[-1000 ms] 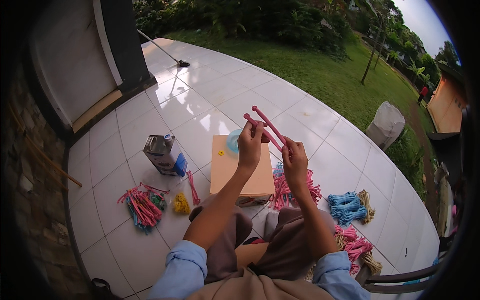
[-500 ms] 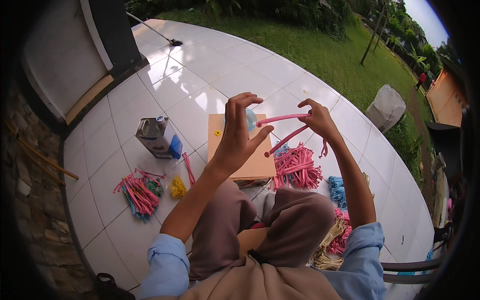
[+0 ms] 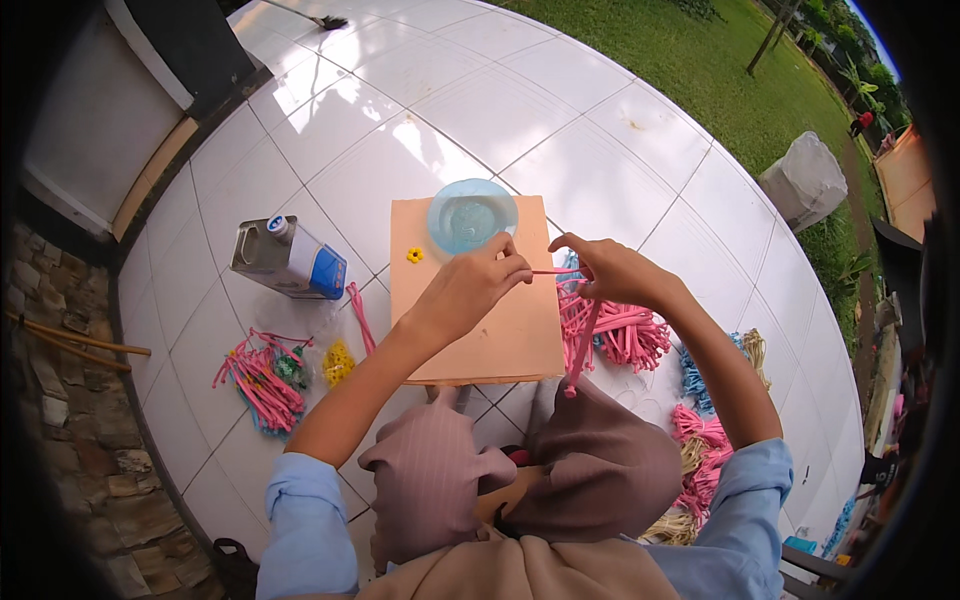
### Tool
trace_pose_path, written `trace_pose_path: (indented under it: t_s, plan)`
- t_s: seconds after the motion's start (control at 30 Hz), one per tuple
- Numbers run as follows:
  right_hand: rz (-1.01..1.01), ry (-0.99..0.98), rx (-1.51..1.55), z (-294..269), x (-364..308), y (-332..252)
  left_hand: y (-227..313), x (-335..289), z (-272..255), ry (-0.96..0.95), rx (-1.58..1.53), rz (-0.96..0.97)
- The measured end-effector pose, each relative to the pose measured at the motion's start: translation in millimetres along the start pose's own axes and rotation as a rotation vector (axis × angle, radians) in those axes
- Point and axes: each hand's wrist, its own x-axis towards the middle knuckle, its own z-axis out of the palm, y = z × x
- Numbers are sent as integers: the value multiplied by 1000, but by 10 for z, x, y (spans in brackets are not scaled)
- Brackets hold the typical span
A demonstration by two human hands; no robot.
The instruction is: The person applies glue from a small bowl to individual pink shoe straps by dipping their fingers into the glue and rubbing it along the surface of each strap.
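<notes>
A pink cord (image 3: 583,350) runs between my hands over a flat tan cardboard surface (image 3: 490,345). My left hand (image 3: 455,295) pinches one end between thumb and fingers. My right hand (image 3: 625,272) grips the cord farther along, and a knobbed length hangs below it toward my right knee. Just beyond my left hand sits a translucent blue dish (image 3: 440,205) on the cardboard. A small yellow flower-shaped piece (image 3: 414,255) lies left of the dish. Behind and below my right hand is a pile of pink cords (image 3: 635,335) with some blue ones.
On the left stand a metal can (image 3: 290,262), a bag of yellow pieces (image 3: 338,363) and a bundle of pink and blue cords (image 3: 262,385). Blue (image 3: 697,380), beige (image 3: 755,357) and more pink bundles (image 3: 702,430) lie by my right arm. A white sack (image 3: 808,180) stands near the grass.
Both hands have come lower and closer to me. My left hand, open before, now pinches the cord's end. The view has tilted down, showing the dish fully.
</notes>
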Motion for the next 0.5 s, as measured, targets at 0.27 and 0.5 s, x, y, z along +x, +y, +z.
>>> trace_pose_path:
  t_s: [0.27, 0.5]
  plan:
    - [-338, 114, 677, 402, 342, 403, -499, -63, -83, -186, -247, -304]
    - [-268, 194, 779, 681, 535, 639, -697, -59, 82, -371, 305, -14]
